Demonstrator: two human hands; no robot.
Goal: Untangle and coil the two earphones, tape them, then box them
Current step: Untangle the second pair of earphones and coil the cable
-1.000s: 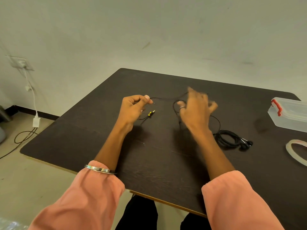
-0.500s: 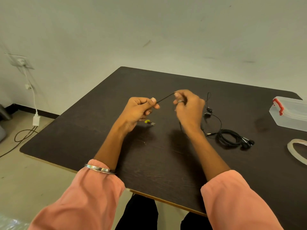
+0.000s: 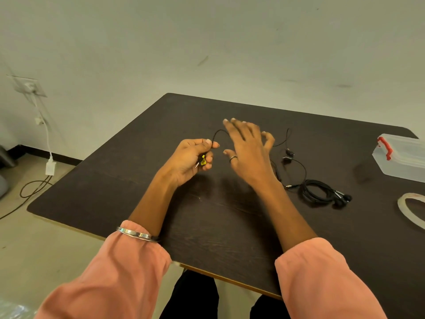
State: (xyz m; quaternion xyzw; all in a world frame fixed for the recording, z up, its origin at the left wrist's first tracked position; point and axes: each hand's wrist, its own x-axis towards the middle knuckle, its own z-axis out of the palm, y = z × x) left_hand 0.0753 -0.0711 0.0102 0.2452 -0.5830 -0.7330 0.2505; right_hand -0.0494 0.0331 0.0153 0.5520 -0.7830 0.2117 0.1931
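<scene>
Nearest the viewer, two salmon-pink sleeves reach over the dark brown wooden surface (image 3: 207, 226), a silver bangle (image 3: 134, 233) on the left wrist. The left hand (image 3: 190, 157) has its fingers curled round the plug end of a thin black earphone cable (image 3: 217, 133), pinching the cord between thumb and forefinger, with a yellow tag (image 3: 202, 160) just above the metal jack. The right hand (image 3: 249, 153) is blurred; its fingers look spread and loose, and whether they catch the cord I cannot tell.

To the right lies the second black earphone (image 3: 322, 192), bunched in a loose coil with its buds beside it, and near the edge a ring of clear tape (image 3: 409, 210).

Farther off stands the clear plastic box with red clasps (image 3: 400, 157).

Judging by this, the first earphone is being wound; next comes looping the free cord around the left hand evenly, without snagging the buds.
</scene>
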